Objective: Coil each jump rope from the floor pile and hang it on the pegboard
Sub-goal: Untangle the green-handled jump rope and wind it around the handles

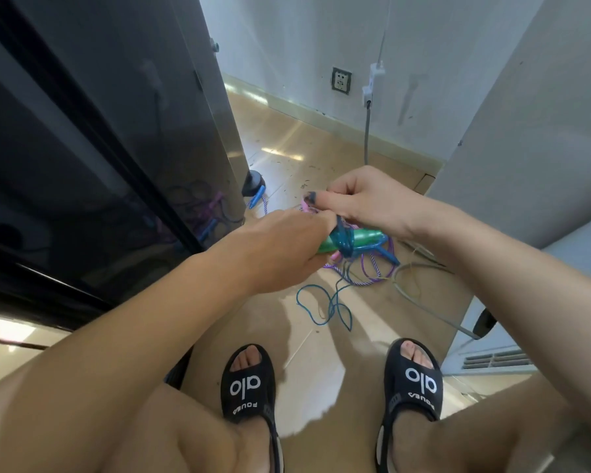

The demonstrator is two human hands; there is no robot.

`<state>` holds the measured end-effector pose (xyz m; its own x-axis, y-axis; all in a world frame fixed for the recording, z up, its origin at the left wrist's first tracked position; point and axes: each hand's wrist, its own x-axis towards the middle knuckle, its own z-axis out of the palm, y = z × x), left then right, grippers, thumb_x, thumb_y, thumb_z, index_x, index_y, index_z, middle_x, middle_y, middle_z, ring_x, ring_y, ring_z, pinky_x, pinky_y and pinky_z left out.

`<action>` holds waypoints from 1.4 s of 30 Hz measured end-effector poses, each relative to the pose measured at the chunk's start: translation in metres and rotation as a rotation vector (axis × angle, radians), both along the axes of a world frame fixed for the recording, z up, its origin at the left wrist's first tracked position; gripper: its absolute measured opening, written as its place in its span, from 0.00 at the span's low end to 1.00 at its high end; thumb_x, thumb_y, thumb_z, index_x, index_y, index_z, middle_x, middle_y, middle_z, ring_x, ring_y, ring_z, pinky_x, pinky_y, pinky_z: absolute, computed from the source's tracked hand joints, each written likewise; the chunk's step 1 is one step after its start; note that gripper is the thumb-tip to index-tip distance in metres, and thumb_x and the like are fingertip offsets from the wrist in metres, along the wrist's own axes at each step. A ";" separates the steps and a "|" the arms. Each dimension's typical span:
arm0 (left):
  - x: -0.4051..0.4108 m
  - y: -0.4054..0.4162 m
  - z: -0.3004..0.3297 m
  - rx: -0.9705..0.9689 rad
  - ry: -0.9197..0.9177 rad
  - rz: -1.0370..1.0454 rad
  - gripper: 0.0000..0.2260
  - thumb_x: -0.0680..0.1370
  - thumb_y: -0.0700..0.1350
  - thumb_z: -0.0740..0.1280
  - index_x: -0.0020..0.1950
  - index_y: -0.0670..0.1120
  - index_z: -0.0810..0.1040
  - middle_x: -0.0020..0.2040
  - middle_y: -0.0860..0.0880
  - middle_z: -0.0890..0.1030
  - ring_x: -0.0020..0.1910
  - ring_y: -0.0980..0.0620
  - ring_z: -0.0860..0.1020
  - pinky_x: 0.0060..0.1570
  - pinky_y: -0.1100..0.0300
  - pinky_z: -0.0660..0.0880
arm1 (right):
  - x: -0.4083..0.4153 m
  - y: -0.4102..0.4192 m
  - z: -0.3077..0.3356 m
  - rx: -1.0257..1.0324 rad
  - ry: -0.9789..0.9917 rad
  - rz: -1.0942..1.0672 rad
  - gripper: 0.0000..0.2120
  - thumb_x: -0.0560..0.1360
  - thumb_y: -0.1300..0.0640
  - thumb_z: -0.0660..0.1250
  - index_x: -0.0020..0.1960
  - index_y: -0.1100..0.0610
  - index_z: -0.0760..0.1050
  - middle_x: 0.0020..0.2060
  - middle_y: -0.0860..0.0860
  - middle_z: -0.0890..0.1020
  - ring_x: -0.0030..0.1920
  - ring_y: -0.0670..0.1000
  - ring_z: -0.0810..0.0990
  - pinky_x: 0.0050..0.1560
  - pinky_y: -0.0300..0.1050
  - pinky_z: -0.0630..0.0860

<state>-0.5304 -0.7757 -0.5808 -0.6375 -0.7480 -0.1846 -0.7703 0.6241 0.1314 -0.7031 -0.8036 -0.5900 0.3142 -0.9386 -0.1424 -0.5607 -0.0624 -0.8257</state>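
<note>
Above the floor, my left hand grips the green handles of a jump rope, which have teal cord wound around their middle. My right hand is just above them, its fingers pinching the teal cord at the wrap. The loose rest of the teal rope hangs down and lies in loops on the floor. Under the hands lies a purple-and-white rope with a pink handle end. A blue handle of another rope lies farther left. No pegboard is in view.
A tall dark glossy cabinet fills the left and reflects the ropes. A white wall with a socket is ahead, a grey wall panel and white appliance at right. Grey cables lie on the tan floor. My sandalled feet stand below.
</note>
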 end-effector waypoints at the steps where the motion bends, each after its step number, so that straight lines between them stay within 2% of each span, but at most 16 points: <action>1: 0.000 0.003 0.003 -0.004 0.047 -0.010 0.09 0.83 0.52 0.61 0.52 0.48 0.64 0.36 0.56 0.64 0.40 0.46 0.67 0.41 0.52 0.68 | -0.001 -0.001 -0.003 0.062 -0.037 -0.006 0.26 0.76 0.42 0.69 0.30 0.60 0.70 0.27 0.54 0.67 0.30 0.53 0.63 0.30 0.42 0.60; 4: 0.001 0.008 0.010 -0.011 0.226 0.059 0.09 0.82 0.52 0.62 0.55 0.48 0.70 0.35 0.56 0.68 0.36 0.50 0.69 0.39 0.54 0.65 | 0.000 -0.004 -0.012 0.124 -0.189 -0.107 0.27 0.76 0.39 0.67 0.35 0.63 0.73 0.29 0.57 0.70 0.29 0.54 0.68 0.32 0.42 0.66; 7: 0.008 0.004 0.016 -0.005 0.397 0.176 0.06 0.81 0.49 0.66 0.54 0.51 0.70 0.34 0.55 0.71 0.32 0.57 0.71 0.34 0.57 0.62 | 0.005 -0.001 -0.026 0.100 -0.145 -0.170 0.19 0.79 0.50 0.64 0.34 0.61 0.70 0.28 0.55 0.69 0.28 0.66 0.68 0.30 0.42 0.69; 8: 0.011 0.002 0.017 -0.002 0.437 0.216 0.08 0.81 0.48 0.67 0.53 0.52 0.68 0.34 0.54 0.73 0.32 0.56 0.72 0.34 0.55 0.63 | 0.008 0.001 -0.032 0.098 -0.083 -0.188 0.17 0.78 0.53 0.62 0.33 0.58 0.69 0.28 0.51 0.69 0.27 0.63 0.71 0.30 0.43 0.71; 9: 0.012 -0.001 0.017 0.002 0.472 0.252 0.09 0.80 0.47 0.67 0.52 0.52 0.66 0.35 0.53 0.74 0.33 0.54 0.74 0.34 0.53 0.64 | 0.011 0.005 -0.040 0.109 -0.043 -0.211 0.18 0.78 0.52 0.60 0.30 0.55 0.69 0.26 0.48 0.69 0.26 0.58 0.68 0.32 0.44 0.70; 11: 0.015 -0.007 0.015 0.035 0.513 0.337 0.09 0.79 0.45 0.67 0.52 0.52 0.67 0.37 0.51 0.76 0.37 0.47 0.76 0.36 0.51 0.71 | 0.024 0.016 -0.051 0.116 -0.024 -0.274 0.26 0.81 0.45 0.55 0.28 0.56 0.69 0.24 0.46 0.68 0.29 0.52 0.64 0.35 0.45 0.66; 13: 0.018 -0.014 0.008 0.048 0.451 0.400 0.08 0.79 0.45 0.65 0.56 0.50 0.69 0.41 0.48 0.77 0.41 0.44 0.77 0.41 0.49 0.75 | 0.038 0.034 -0.050 0.064 0.005 -0.294 0.27 0.83 0.46 0.52 0.29 0.57 0.65 0.23 0.47 0.68 0.31 0.53 0.66 0.37 0.48 0.64; 16: 0.029 -0.028 -0.005 -0.006 0.262 0.419 0.13 0.80 0.45 0.62 0.63 0.45 0.69 0.47 0.42 0.78 0.44 0.40 0.78 0.46 0.44 0.77 | 0.049 0.054 -0.038 -0.081 0.130 -0.193 0.23 0.84 0.49 0.51 0.32 0.56 0.61 0.27 0.50 0.69 0.36 0.58 0.68 0.39 0.51 0.65; 20: 0.032 -0.032 -0.023 0.032 -0.046 0.385 0.08 0.80 0.39 0.60 0.59 0.42 0.68 0.50 0.41 0.77 0.47 0.39 0.77 0.46 0.46 0.77 | 0.050 0.058 -0.021 -0.505 0.509 0.030 0.21 0.82 0.47 0.54 0.33 0.54 0.60 0.25 0.49 0.66 0.30 0.60 0.67 0.29 0.47 0.61; 23: 0.031 -0.031 -0.033 0.095 -0.134 0.336 0.07 0.80 0.36 0.57 0.56 0.42 0.69 0.48 0.42 0.77 0.47 0.41 0.78 0.45 0.48 0.77 | 0.048 0.051 -0.009 -0.644 0.496 0.064 0.20 0.81 0.46 0.58 0.33 0.52 0.60 0.24 0.49 0.62 0.28 0.59 0.65 0.27 0.45 0.62; 26: 0.025 -0.027 -0.036 -0.025 -0.173 0.161 0.07 0.83 0.44 0.58 0.59 0.43 0.71 0.44 0.46 0.72 0.43 0.42 0.76 0.42 0.52 0.72 | 0.038 0.026 -0.003 -0.536 0.435 -0.054 0.20 0.83 0.45 0.56 0.36 0.54 0.64 0.28 0.49 0.69 0.34 0.58 0.69 0.33 0.49 0.65; 29: 0.015 -0.014 -0.035 -0.187 -0.258 0.028 0.09 0.85 0.48 0.58 0.60 0.44 0.64 0.44 0.46 0.67 0.45 0.41 0.76 0.41 0.54 0.69 | 0.028 0.009 -0.012 -0.358 0.317 -0.066 0.20 0.84 0.47 0.54 0.39 0.58 0.66 0.33 0.53 0.72 0.37 0.57 0.69 0.38 0.52 0.68; 33: 0.011 -0.010 -0.037 -0.217 -0.225 0.010 0.17 0.84 0.49 0.58 0.68 0.40 0.65 0.52 0.44 0.74 0.52 0.42 0.79 0.44 0.55 0.69 | 0.029 0.009 -0.019 -0.155 0.189 -0.075 0.20 0.84 0.47 0.53 0.38 0.57 0.64 0.32 0.52 0.69 0.35 0.53 0.66 0.37 0.49 0.63; 38: 0.013 -0.005 -0.046 -0.188 -0.020 0.021 0.17 0.80 0.49 0.61 0.61 0.38 0.68 0.57 0.40 0.69 0.52 0.39 0.77 0.49 0.51 0.78 | 0.029 0.012 -0.018 -0.185 0.203 -0.092 0.21 0.84 0.47 0.52 0.38 0.59 0.66 0.33 0.58 0.74 0.36 0.59 0.72 0.41 0.52 0.71; 40: 0.011 -0.003 -0.041 -0.084 0.116 0.086 0.11 0.79 0.47 0.62 0.54 0.40 0.69 0.53 0.43 0.68 0.47 0.39 0.76 0.48 0.48 0.77 | 0.028 0.013 -0.017 -0.227 0.218 -0.114 0.22 0.85 0.47 0.52 0.39 0.61 0.66 0.34 0.61 0.76 0.37 0.62 0.73 0.42 0.54 0.72; 42: 0.013 -0.005 -0.036 0.021 0.166 0.164 0.08 0.79 0.46 0.63 0.46 0.43 0.68 0.50 0.46 0.65 0.45 0.39 0.74 0.48 0.47 0.76 | 0.028 0.013 -0.017 -0.271 0.216 -0.140 0.23 0.85 0.47 0.52 0.39 0.62 0.66 0.34 0.62 0.75 0.37 0.63 0.73 0.41 0.55 0.70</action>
